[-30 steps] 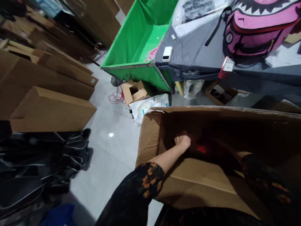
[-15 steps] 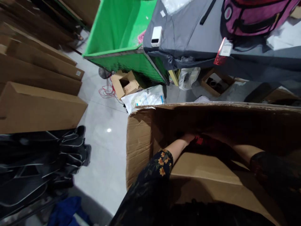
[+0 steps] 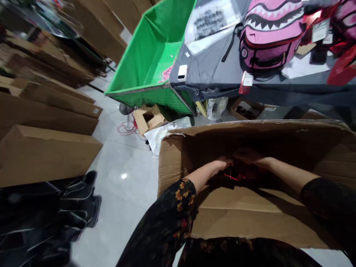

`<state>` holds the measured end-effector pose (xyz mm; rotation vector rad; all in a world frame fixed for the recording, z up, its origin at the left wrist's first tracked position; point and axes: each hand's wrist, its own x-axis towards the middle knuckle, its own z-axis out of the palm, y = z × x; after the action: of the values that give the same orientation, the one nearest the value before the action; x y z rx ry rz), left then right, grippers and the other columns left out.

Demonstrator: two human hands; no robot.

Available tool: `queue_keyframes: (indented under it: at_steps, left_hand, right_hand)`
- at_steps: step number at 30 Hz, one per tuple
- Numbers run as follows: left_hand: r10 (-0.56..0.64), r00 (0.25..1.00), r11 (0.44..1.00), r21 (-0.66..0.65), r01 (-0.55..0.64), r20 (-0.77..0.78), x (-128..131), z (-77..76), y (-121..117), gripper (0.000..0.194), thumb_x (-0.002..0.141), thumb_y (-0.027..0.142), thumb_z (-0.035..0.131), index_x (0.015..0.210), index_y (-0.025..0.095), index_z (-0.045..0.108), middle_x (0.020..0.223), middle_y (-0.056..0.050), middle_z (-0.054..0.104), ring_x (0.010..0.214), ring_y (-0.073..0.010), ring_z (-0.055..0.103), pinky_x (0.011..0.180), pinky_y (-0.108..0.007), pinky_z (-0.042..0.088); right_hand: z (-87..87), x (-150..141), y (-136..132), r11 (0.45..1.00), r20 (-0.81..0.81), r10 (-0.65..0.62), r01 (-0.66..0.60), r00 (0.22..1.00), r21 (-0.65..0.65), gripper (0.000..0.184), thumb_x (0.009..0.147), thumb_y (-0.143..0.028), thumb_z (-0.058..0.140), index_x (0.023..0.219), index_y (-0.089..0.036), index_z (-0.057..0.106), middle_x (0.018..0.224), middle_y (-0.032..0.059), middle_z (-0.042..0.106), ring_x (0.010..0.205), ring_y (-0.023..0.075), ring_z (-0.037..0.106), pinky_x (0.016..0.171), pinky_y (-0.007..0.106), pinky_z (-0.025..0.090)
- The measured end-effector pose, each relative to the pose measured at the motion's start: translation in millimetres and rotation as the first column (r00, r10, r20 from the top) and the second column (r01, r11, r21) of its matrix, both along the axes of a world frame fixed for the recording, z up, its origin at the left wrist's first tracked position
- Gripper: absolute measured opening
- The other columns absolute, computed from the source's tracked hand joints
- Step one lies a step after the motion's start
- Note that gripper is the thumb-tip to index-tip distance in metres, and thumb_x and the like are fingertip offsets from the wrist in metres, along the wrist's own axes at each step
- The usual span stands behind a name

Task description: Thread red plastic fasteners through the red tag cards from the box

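Observation:
Both my arms reach down into a big open cardboard box [image 3: 178, 155] in front of me. My left hand [image 3: 221, 163] is deep inside, its fingers curled on a dark thing with red parts [image 3: 236, 174]. My right hand [image 3: 248, 155] meets it from the right and lies on the same dark thing. The inside of the box is in shadow, so the fingers and the thing itself are hard to make out. Both sleeves are black with a flower print.
A green fabric bin [image 3: 150, 63] stands beyond the box. Right of it a grey-covered table [image 3: 214, 70] carries a pink shark-mouth backpack [image 3: 269, 37] and a small white device [image 3: 182, 72]. Long cardboard cartons [image 3: 44, 152] lie at left, black bags [image 3: 41, 215] below them.
The view has lifted, showing more of the table and backpack. My right hand has come forward to meet the left on the dark thing in the box.

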<state>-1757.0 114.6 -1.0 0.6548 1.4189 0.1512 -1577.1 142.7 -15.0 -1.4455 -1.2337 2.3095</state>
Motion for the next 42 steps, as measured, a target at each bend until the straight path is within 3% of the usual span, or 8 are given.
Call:
queue_keyframes:
  at_steps: [8, 10, 14, 20, 27, 33, 37, 42]
  left_hand:
    - [-0.025, 0.999, 0.981, 0.194, 0.018, 0.034, -38.0, 79.7, 4.1, 0.026, 0.083, 0.026, 0.057, 0.058, 0.018, 0.054, 0.045, 0.006, 0.043, 0.046, -0.0088, 0.028, 0.052, -0.026, 0.02]
    - [0.033, 0.999, 0.964, 0.263, -0.039, 0.029, -41.8, 93.9, 0.8, 0.023, 0.079, 0.032, 0.064, 0.062, 0.018, 0.055, 0.046, 0.008, 0.038, 0.048, -0.0081, 0.028, 0.054, -0.025, 0.022]
    - [0.088, 0.995, 0.936, 0.336, -0.1, 0.051, -40.3, 110.2, -7.0, 0.03, 0.066, 0.043, 0.077, 0.071, 0.014, 0.069, 0.058, 0.004, 0.054, 0.058, -0.0089, 0.041, 0.06, -0.025, 0.029]
    - [0.268, 0.94, 0.87, 0.366, -0.33, 0.211, -34.3, 116.5, -22.6, 0.05, 0.057, 0.062, 0.082, 0.062, 0.014, 0.069, 0.06, -0.001, 0.06, 0.061, -0.0105, 0.048, 0.058, -0.026, 0.031]
    - [0.349, 0.914, 0.908, 0.168, -0.385, 0.208, -26.8, 116.8, -30.2, 0.066, 0.044, 0.074, 0.081, 0.07, 0.016, 0.063, 0.044, 0.011, 0.032, 0.043, -0.0043, 0.02, 0.047, -0.027, 0.01]
    - [0.505, 0.855, 0.791, 0.332, -0.513, 0.118, -23.0, 105.2, -30.7, 0.071, 0.044, 0.08, 0.075, 0.064, 0.02, 0.043, 0.047, 0.011, 0.035, 0.047, -0.0042, 0.025, 0.049, -0.024, 0.016]
    - [0.406, 0.899, 0.891, 0.145, -0.43, 0.166, -29.2, 105.2, -32.6, 0.071, 0.05, 0.082, 0.069, 0.064, 0.024, 0.03, 0.043, 0.013, 0.028, 0.04, -0.0041, 0.017, 0.045, -0.026, 0.008]
    - [0.283, 0.941, 0.949, 0.085, -0.302, 0.184, -33.2, 108.1, -32.4, 0.057, 0.058, 0.074, 0.067, 0.069, 0.02, 0.051, 0.046, 0.013, 0.028, 0.041, -0.004, 0.016, 0.046, -0.027, 0.007]
  right_hand:
    - [45.4, 9.8, 12.2, 0.991, -0.078, -0.121, 0.115, 0.99, -0.069, 0.078, 0.055, -0.084, 0.071, 0.093, -0.017, 0.058, 0.05, -0.0122, 0.028, 0.044, 0.0051, 0.018, 0.043, 0.024, 0.011]
    - [58.9, 3.4, 14.2, 0.991, -0.097, -0.128, 0.122, 0.987, -0.06, 0.078, 0.054, -0.082, 0.073, 0.094, -0.016, 0.059, 0.05, -0.0125, 0.028, 0.043, 0.004, 0.017, 0.042, 0.023, 0.009]
    - [78.5, -27.1, 17.3, 0.991, -0.185, -0.131, 0.126, 0.974, -0.035, 0.076, 0.054, -0.081, 0.076, 0.087, -0.014, 0.062, 0.051, -0.0108, 0.036, 0.042, 0.0023, 0.022, 0.04, 0.02, 0.013]
    - [87.5, -67.3, 19.3, 0.986, -0.304, -0.165, 0.165, 0.938, -0.026, 0.066, 0.05, -0.069, 0.086, 0.073, -0.014, 0.059, 0.057, -0.0028, 0.054, 0.05, 0.008, 0.05, 0.046, 0.021, 0.039]
    - [77.1, -97.6, 10.8, 0.922, -0.291, -0.355, 0.384, 0.888, 0.047, 0.058, 0.054, -0.064, 0.083, 0.075, -0.021, 0.051, 0.047, -0.0115, 0.036, 0.039, 0.0041, 0.027, 0.036, 0.02, 0.019]
    - [75.0, -121.9, 11.2, 0.805, -0.303, -0.516, 0.574, 0.801, 0.148, 0.052, 0.067, -0.067, 0.07, 0.082, -0.024, 0.045, 0.064, -0.0079, 0.039, 0.047, 0.0055, 0.031, 0.042, 0.021, 0.027]
    - [75.6, -123.4, 6.8, 0.818, -0.268, -0.449, 0.513, 0.852, 0.26, 0.048, 0.074, -0.069, 0.063, 0.083, -0.024, 0.048, 0.054, -0.0086, 0.036, 0.045, 0.0082, 0.031, 0.043, 0.025, 0.026]
    - [67.6, -112.8, 7.4, 0.862, -0.192, -0.266, 0.322, 0.945, 0.392, 0.052, 0.067, -0.072, 0.069, 0.078, -0.022, 0.057, 0.053, -0.0053, 0.042, 0.049, 0.0103, 0.035, 0.047, 0.028, 0.027]
